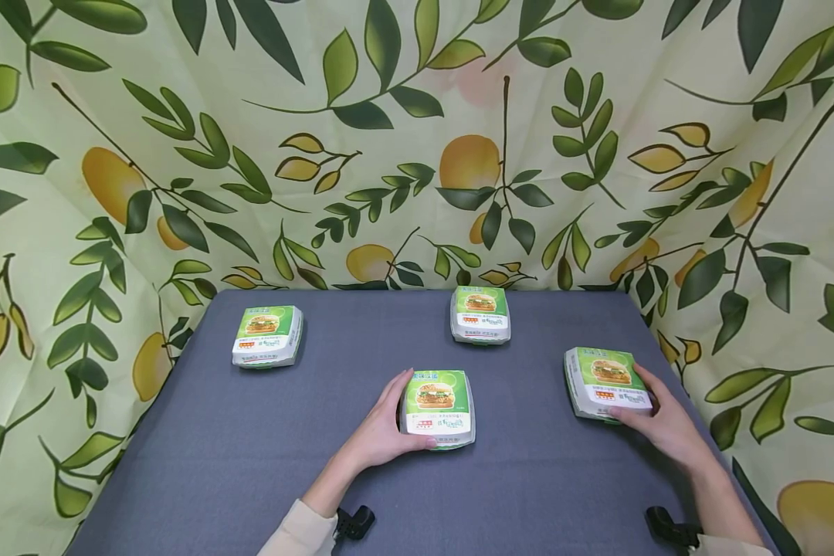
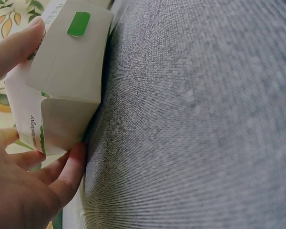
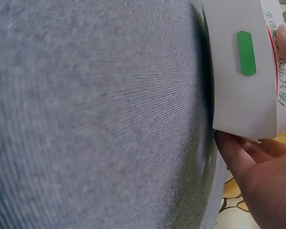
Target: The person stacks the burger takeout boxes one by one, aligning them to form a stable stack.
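Observation:
A burger box with a green and white lid and a burger picture lies near the table's middle. My left hand grips it from the left side, thumb along the front edge and fingers at the far left corner. In the left wrist view, the white side of this box shows a green tab, with fingertips low against its end wall. At the right, my right hand holds a matching burger box, thumb on its front edge. The right wrist view shows that box's white side close over the cloth, fingers beneath its near end.
Two more such burger boxes stand further back, one at the back left and one at the back, right of centre. A grey-blue cloth covers the table. Leaf-patterned fabric rises behind and along both sides.

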A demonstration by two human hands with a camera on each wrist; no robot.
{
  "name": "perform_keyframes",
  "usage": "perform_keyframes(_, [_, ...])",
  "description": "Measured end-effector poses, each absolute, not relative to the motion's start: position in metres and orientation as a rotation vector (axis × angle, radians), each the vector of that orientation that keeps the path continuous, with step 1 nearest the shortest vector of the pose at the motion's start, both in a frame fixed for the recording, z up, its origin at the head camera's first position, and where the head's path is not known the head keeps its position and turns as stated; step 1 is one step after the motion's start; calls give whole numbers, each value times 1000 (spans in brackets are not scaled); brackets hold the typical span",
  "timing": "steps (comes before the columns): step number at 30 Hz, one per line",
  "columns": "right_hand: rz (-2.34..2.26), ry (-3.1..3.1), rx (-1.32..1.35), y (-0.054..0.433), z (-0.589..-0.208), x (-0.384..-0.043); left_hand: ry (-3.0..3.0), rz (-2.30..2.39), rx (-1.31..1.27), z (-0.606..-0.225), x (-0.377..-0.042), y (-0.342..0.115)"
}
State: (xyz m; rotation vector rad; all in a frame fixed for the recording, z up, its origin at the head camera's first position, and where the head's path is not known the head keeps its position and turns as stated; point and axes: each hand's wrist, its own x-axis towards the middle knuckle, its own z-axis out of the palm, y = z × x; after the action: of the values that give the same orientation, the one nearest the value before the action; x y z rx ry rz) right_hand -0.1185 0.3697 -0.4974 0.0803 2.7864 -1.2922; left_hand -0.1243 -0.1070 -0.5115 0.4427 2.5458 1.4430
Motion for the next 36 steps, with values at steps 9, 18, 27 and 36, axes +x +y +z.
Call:
perform_keyframes(9, [-1289, 2826, 104, 363, -493, -118, 2549, 1436, 439, -512, -125, -107])
perform_keyframes(18, [-1299, 2852, 77, 352, -484, -116, 2551, 1432, 440, -513, -125, -107])
perform_keyframes(27, [-1317, 2900, 10, 339, -477, -115, 2549, 1439, 438, -513, -124, -107])
perform_keyframes(36, [-1366, 2932, -47, 322, -468, -119, 2556, 1448, 437, -513, -124, -107])
